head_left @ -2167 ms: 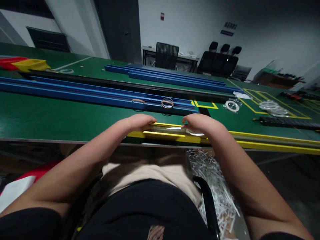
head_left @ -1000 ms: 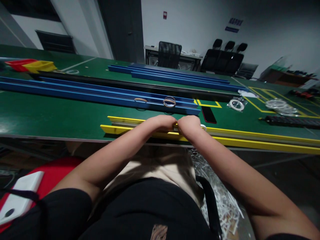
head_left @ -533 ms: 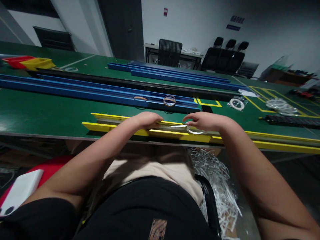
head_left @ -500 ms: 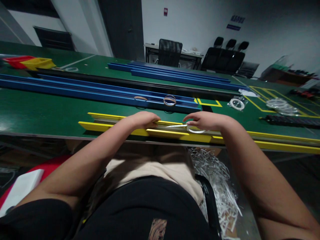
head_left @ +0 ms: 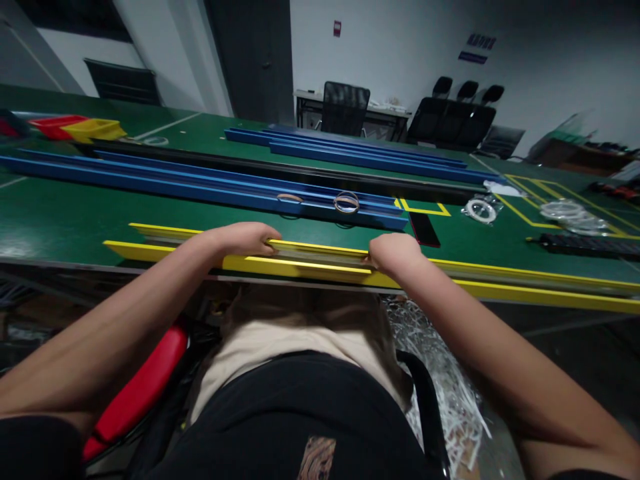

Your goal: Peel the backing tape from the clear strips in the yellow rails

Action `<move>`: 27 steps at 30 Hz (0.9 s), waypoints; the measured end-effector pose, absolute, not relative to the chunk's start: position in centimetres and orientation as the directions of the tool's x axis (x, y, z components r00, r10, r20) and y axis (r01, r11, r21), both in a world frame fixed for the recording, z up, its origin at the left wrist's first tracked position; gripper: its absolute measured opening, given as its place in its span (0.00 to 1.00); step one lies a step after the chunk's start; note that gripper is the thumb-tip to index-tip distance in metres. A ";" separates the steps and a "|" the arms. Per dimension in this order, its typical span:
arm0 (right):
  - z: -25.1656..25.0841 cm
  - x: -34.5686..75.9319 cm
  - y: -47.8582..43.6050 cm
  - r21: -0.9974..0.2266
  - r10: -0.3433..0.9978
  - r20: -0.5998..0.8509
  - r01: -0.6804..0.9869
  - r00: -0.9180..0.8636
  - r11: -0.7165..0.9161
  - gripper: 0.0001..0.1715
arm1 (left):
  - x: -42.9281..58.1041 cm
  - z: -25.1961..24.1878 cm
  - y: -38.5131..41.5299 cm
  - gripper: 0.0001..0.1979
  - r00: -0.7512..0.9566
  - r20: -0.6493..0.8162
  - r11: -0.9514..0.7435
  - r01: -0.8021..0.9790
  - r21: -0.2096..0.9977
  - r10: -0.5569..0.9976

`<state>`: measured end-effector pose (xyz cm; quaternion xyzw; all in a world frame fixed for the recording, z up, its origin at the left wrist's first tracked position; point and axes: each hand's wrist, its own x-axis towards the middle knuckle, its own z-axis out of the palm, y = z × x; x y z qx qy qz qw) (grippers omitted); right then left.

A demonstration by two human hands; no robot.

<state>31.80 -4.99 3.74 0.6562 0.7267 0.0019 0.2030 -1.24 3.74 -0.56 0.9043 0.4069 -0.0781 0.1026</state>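
Note:
A long yellow channel [head_left: 320,247] with a grey inner groove lies along the near edge of the green table. My left hand [head_left: 250,238] is closed on its far rail, fingers curled over into the groove. Farther right, my right hand [head_left: 396,252] is also closed on the channel, knuckles up and fingertips down at the groove. Whether a thin strip is under the right fingers is hidden. Between the hands, the groove shows bare.
Behind lie blue channels [head_left: 215,190] with a tape roll [head_left: 346,203] on them, and a black bar [head_left: 300,175]. A phone [head_left: 424,229], a bagged white ring coil [head_left: 481,211] and a black strip [head_left: 590,243] lie right. White shreds [head_left: 440,373] hang below the table edge.
The yellow channel has shifted left, and my left hand has moved left along with it. My right hand has closed onto the channel; the white strip loop beside it no longer shows.

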 end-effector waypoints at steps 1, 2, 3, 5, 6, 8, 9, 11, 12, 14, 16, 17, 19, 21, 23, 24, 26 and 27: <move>3.6 31.6 -5.1 0.278 0.962 -0.269 0.952 -0.054 0.131 0.28 | -0.9 -0.5 3.7 0.15 0.656 -0.223 -0.647 0.753 0.124 0.721; 3.5 31.4 -5.2 0.292 0.969 -0.242 0.949 -0.049 0.121 0.25 | -0.6 -0.5 3.6 0.15 0.654 -0.221 -0.645 0.755 0.120 0.724; 3.5 31.3 -5.2 0.303 0.974 -0.220 0.946 -0.044 0.111 0.24 | -0.2 -0.5 3.5 0.16 0.651 -0.222 -0.644 0.757 0.111 0.726; 3.4 31.1 -5.2 0.301 0.974 -0.224 0.948 -0.037 0.105 0.22 | 1.0 -0.5 3.3 0.16 0.651 -0.224 -0.649 0.755 0.094 0.725; 3.3 31.0 -5.2 0.298 0.974 -0.226 0.949 -0.031 0.100 0.23 | 1.8 -0.5 3.2 0.17 0.657 -0.217 -0.657 0.749 0.086 0.721; 3.2 30.9 -5.0 0.295 0.973 -0.228 0.951 -0.026 0.095 0.24 | 3.9 -0.5 2.9 0.17 0.677 -0.201 -0.678 0.731 0.074 0.708; 3.2 30.8 -4.9 0.294 0.973 -0.228 0.951 -0.026 0.094 0.24 | 5.3 -0.5 2.8 0.17 0.684 -0.204 -0.687 0.724 0.065 0.701; 3.1 30.7 -4.7 0.295 0.974 -0.226 0.951 -0.025 0.093 0.24 | 8.4 -0.4 2.4 0.17 0.695 -0.223 -0.705 0.708 0.049 0.683; 3.0 30.6 -4.6 0.298 0.974 -0.225 0.950 -0.024 0.092 0.23 | 10.1 -0.2 2.2 0.17 0.704 -0.235 -0.716 0.697 0.047 0.670; 2.9 30.4 -4.5 0.299 0.974 -0.227 0.951 -0.016 0.085 0.21 | 13.2 0.1 1.7 0.17 0.729 -0.232 -0.741 0.670 0.047 0.645; 2.9 30.3 -4.6 0.292 0.974 -0.226 0.954 -0.006 0.074 0.21 | 15.6 0.3 1.3 0.17 0.744 -0.234 -0.756 0.652 0.050 0.626; 2.9 30.4 -4.7 0.287 0.975 -0.224 0.955 -0.009 0.074 0.21 | 16.4 0.3 1.2 0.17 0.746 -0.243 -0.759 0.649 0.054 0.620; 3.1 30.9 -4.9 0.280 0.975 -0.218 0.954 -0.042 0.104 0.22 | 17.0 0.3 1.0 0.17 0.755 -0.250 -0.766 0.639 0.071 0.606; 3.4 31.8 -5.0 0.279 0.967 -0.225 0.944 -0.116 0.178 0.23 | 16.7 -0.1 1.1 0.16 0.776 -0.217 -0.781 0.619 0.085 0.592; 4.1 33.2 -4.9 0.225 0.934 -0.279 0.930 -0.223 0.289 0.25 | 15.9 -0.6 1.3 0.17 0.801 -0.159 -0.800 0.594 0.084 0.578; 4.6 33.9 -4.9 0.159 0.907 -0.324 0.930 -0.268 0.331 0.25 | 15.6 -0.8 1.3 0.17 0.811 -0.138 -0.809 0.582 0.082 0.569; 5.7 35.4 -4.9 -0.013 0.853 -0.417 0.940 -0.314 0.340 0.26 | 15.2 -1.2 1.4 0.18 0.823 -0.120 -0.820 0.566 0.084 0.555; 6.4 36.1 -5.0 -0.085 0.836 -0.450 0.946 -0.315 0.311 0.26 | 15.2 -1.3 1.5 0.18 0.826 -0.122 -0.822 0.562 0.089 0.551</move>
